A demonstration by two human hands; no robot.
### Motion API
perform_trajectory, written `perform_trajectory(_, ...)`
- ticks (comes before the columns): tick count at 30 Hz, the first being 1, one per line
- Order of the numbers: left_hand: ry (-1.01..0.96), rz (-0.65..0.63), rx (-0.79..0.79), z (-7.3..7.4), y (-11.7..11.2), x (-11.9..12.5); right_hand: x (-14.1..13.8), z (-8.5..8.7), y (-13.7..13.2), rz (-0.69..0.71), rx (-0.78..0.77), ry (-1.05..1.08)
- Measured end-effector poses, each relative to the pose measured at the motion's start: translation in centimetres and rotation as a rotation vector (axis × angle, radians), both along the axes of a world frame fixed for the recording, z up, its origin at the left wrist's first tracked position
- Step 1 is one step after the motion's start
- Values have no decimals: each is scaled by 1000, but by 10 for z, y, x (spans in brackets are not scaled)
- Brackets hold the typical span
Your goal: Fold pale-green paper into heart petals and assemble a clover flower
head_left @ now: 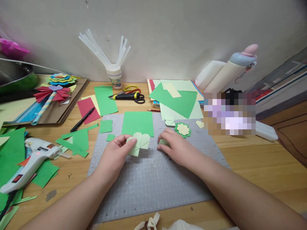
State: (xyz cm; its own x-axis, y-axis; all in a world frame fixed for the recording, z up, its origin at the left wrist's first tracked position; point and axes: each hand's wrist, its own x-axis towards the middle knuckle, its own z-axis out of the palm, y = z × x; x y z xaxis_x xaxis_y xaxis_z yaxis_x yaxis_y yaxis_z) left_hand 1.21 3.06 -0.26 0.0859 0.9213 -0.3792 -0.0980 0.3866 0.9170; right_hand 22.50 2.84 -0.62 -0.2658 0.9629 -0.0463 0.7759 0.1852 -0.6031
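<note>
Between the thumb and fingers of my left hand (121,145) is a pale green paper cutout (143,142) with a rounded, notched top edge and crease lines. My right hand (174,146) is closed round another pale green paper piece (163,142), mostly hidden by the fingers, just over the grey cutting mat (153,188). Beyond the right hand lie a layered paper flower (183,129) in green and cream, a small pale folded paper (170,121) and a cream heart (200,124). A large green paper rectangle (137,123) lies beyond the left hand.
A white glue gun (35,159) rests on the left among green scraps (80,140). Farther back are a black pen (82,119), scissors (139,99), a paper cup (114,76) of clear glue sticks, and stacked coloured paper (178,99). A white bottle (227,72) leans against the wall.
</note>
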Motion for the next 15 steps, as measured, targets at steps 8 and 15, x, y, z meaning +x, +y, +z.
perform_trajectory(8,-24,19,-1,1,-1,1,-31,-3,-24,-167,-363,882)
perform_trajectory(15,-51,5,18,0,-6,5,-42,0,-30,-213,-512,1133)
